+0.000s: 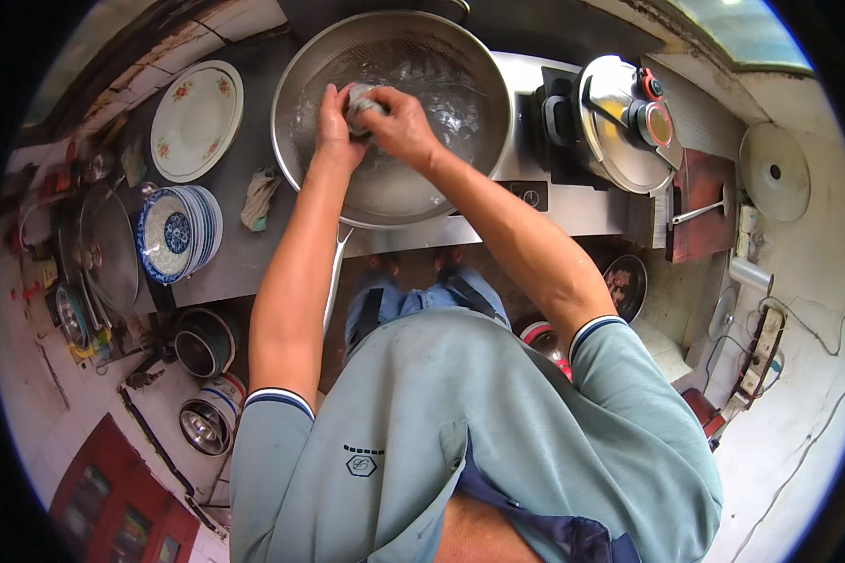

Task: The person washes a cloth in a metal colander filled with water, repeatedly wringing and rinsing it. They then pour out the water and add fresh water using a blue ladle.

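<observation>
A wide metal wok (pixel 422 211) with a long handle holds clear, rippling water. Over the water, left of the wok's middle, both hands meet around a bunched grey cloth (pixel 360 105). My left hand (pixel 339 130) cups the cloth from the left with its fingers pointing up. From the right, my right hand (pixel 398 123) pinches the cloth between thumb and fingers. Part of the cloth is hidden behind the fingers. Both hands look wet.
A floral plate (pixel 197 121), stacked blue-and-white bowls (pixel 176 236) and a crumpled rag (pixel 259 200) lie left of the wok. On the stove (pixel 591 214) at right stands a lidded pressure cooker (pixel 616 151). Beyond it, a metal utensil (pixel 700 211) rests on a reddish-brown board (pixel 704 179).
</observation>
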### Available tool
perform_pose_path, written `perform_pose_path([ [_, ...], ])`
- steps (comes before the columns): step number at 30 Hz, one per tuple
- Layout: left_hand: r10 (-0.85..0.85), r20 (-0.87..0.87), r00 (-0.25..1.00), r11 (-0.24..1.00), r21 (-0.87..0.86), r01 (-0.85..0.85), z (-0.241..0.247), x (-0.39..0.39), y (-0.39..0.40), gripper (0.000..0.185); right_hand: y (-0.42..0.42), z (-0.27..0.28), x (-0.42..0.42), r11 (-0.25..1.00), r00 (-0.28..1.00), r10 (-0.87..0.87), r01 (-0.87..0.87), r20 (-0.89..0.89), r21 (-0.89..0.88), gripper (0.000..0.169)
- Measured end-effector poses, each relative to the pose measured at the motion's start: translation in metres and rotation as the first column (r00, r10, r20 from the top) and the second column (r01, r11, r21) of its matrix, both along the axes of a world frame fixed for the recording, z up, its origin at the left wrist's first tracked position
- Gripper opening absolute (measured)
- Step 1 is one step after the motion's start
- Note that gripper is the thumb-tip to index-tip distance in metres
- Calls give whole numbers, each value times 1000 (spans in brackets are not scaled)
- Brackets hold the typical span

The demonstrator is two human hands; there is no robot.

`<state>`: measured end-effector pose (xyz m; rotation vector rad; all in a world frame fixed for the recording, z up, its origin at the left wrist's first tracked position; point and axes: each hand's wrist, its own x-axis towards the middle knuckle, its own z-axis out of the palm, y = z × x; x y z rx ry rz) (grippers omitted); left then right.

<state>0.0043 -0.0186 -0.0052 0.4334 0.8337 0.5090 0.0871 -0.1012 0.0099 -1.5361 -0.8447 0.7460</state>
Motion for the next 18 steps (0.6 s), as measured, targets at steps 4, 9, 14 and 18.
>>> perform_pose_path([
  [4,-47,338,940,999,27,41,-32,6,-5,51,8,21,-18,987,923,-148,113,355,118,31],
  [9,182,201,963,980,38,-193,23,28,-41,39,28,4,25,953,911,-257,294,324,-71,42],
  [14,-57,375,925,998,45,44,-27,1,12,44,3,26,-22,995,994,-79,74,76,71,41],
  [18,-19,330,944,997,73,-6,-21,13,-18,48,12,13,-10,994,945,-98,79,313,72,47],
])
